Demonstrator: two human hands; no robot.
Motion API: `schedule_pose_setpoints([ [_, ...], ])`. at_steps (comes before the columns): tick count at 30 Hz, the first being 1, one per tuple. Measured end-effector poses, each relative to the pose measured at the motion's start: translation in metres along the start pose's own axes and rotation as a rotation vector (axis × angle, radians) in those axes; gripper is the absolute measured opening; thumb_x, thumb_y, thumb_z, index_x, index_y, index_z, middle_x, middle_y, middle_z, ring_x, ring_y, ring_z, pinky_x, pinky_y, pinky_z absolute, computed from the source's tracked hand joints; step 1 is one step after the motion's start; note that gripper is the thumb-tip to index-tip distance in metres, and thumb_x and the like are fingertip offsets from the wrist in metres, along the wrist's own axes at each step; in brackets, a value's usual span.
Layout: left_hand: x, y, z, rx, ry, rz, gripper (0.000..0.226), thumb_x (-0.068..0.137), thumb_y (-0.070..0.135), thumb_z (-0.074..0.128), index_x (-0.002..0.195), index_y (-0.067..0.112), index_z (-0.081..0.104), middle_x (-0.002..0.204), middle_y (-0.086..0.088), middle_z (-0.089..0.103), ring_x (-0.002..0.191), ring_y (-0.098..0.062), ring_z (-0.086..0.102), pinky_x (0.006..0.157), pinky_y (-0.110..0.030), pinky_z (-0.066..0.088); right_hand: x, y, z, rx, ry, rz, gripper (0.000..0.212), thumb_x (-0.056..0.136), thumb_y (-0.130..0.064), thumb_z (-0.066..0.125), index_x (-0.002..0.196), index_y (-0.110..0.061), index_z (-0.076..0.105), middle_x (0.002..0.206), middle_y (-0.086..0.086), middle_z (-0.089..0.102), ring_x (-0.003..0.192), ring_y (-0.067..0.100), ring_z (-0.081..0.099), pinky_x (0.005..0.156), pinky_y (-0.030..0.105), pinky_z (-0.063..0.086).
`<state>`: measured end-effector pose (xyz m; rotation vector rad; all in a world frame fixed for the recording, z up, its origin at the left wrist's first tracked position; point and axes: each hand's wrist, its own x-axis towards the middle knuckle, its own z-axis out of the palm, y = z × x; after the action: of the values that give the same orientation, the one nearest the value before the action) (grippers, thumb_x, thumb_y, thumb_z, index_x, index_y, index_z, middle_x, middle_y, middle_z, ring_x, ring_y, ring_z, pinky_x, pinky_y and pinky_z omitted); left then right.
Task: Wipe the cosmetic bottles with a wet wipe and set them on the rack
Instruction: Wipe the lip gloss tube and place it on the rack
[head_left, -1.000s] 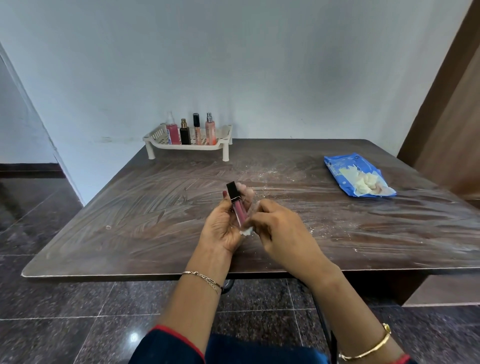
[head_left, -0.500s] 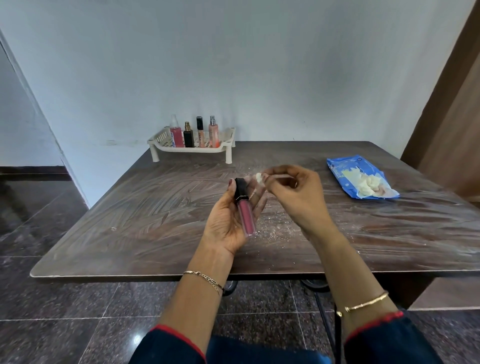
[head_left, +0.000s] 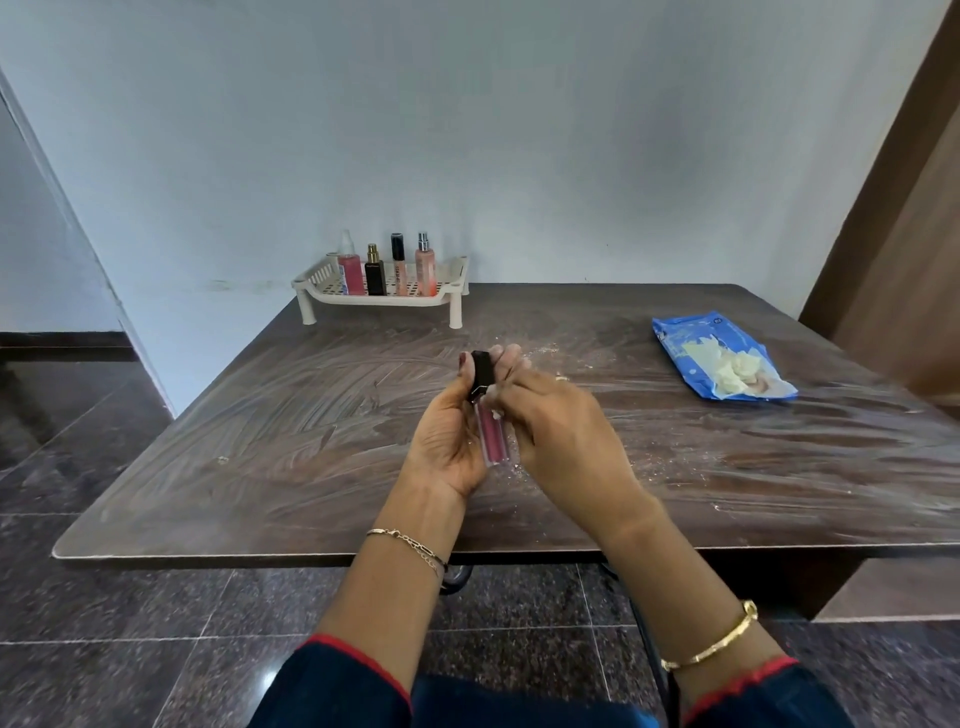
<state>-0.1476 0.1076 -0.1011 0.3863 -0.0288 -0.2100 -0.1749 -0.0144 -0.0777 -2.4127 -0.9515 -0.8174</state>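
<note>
Table: you are sitting at a large dark brown wooden table, its top streaked with pale smears and white crumbs.
Wipe pack: a blue plastic packet of wet wipes is lying open on your right side of the table, well apart from your hands, with pale crumpled wipes showing at its opening.
Rack: a cream perforated plastic rack on short legs is standing at the far edge by the wall, carrying four upright bottles in a row: a red one with a clear cap, a black one with a gold cap, a slim one with a black cap, and a peach spray bottle.
Left hand: your left hand is gripping a slim pink lip-gloss tube with a square black cap, cap pointing away from you, above the middle of the table.
Right hand: your right hand is closing its fingers on a small white scrap of wet wipe and pressing it against the tube just below the cap.
</note>
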Motion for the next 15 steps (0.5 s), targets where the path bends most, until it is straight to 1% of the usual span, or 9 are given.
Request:
schedule_pose_setpoints([
  [2, 0.002, 0.000, 0.002, 0.063, 0.025, 0.036, 0.034, 0.098, 0.025, 0.047, 0.108, -0.003, 0.062, 0.116, -0.017, 0.067, 0.109, -0.026, 0.065, 0.096, -0.041, 0.048, -0.014, -0.002, 0.003, -0.008, -0.032, -0.007, 0.025, 0.075, 0.011, 0.066, 0.094, -0.005, 0.068, 0.093, 0.006, 0.066, 0.072, 0.027, 0.062, 0.057, 0.042, 0.054],
  [4, 0.003, -0.001, 0.003, 0.107, 0.043, 0.056, 0.036, 0.098, 0.028, 0.045, 0.104, -0.002, 0.065, 0.118, -0.017, 0.067, 0.103, -0.026, 0.068, 0.092, -0.039, 0.050, -0.027, -0.004, 0.005, 0.008, -0.045, -0.010, 0.028, 0.074, 0.012, 0.065, 0.096, -0.007, 0.068, 0.094, 0.005, 0.066, 0.074, 0.028, 0.062, 0.057, 0.043, 0.053],
  [6, 0.004, -0.003, 0.002, 0.110, 0.059, 0.057, 0.036, 0.099, 0.029, 0.044, 0.107, -0.001, 0.063, 0.118, -0.016, 0.066, 0.104, -0.025, 0.067, 0.092, -0.038, 0.050, -0.038, -0.006, 0.005, 0.061, -0.044, -0.003, 0.030, 0.075, 0.012, 0.064, 0.097, -0.009, 0.067, 0.097, 0.003, 0.066, 0.079, 0.027, 0.063, 0.061, 0.043, 0.054],
  [9, 0.005, -0.005, -0.001, 0.102, 0.063, 0.040, 0.037, 0.099, 0.029, 0.042, 0.111, -0.001, 0.061, 0.114, -0.014, 0.068, 0.103, -0.024, 0.067, 0.093, -0.037, 0.050, -0.044, -0.007, 0.004, 0.126, -0.034, 0.012, 0.028, 0.078, 0.007, 0.062, 0.098, -0.012, 0.067, 0.098, 0.000, 0.066, 0.085, 0.023, 0.063, 0.067, 0.040, 0.054],
  [11, 0.005, -0.007, -0.002, 0.096, 0.047, 0.029, 0.038, 0.100, 0.029, 0.042, 0.117, 0.000, 0.058, 0.114, -0.013, 0.069, 0.107, -0.024, 0.066, 0.092, -0.036, 0.051, -0.038, -0.005, 0.003, 0.112, -0.010, 0.023, 0.025, 0.080, 0.002, 0.063, 0.100, -0.014, 0.068, 0.096, -0.002, 0.067, 0.084, 0.021, 0.062, 0.066, 0.039, 0.053],
  [13, 0.004, -0.009, 0.000, 0.061, 0.020, -0.015, 0.039, 0.100, 0.027, 0.043, 0.127, 0.001, 0.054, 0.116, -0.012, 0.067, 0.111, -0.024, 0.063, 0.092, -0.037, 0.052, -0.025, -0.002, 0.003, 0.079, 0.038, 0.039, 0.022, 0.080, -0.003, 0.066, 0.098, -0.015, 0.068, 0.095, -0.001, 0.068, 0.079, 0.021, 0.063, 0.061, 0.039, 0.053],
  [15, 0.002, -0.012, 0.002, 0.038, 0.001, -0.071, 0.038, 0.099, 0.025, 0.047, 0.127, -0.001, 0.054, 0.113, -0.014, 0.067, 0.105, -0.024, 0.066, 0.089, -0.037, 0.055, -0.009, 0.000, 0.002, 0.040, 0.101, 0.060, 0.019, 0.077, -0.004, 0.070, 0.094, -0.015, 0.068, 0.092, 0.001, 0.069, 0.075, 0.022, 0.064, 0.058, 0.038, 0.054],
])
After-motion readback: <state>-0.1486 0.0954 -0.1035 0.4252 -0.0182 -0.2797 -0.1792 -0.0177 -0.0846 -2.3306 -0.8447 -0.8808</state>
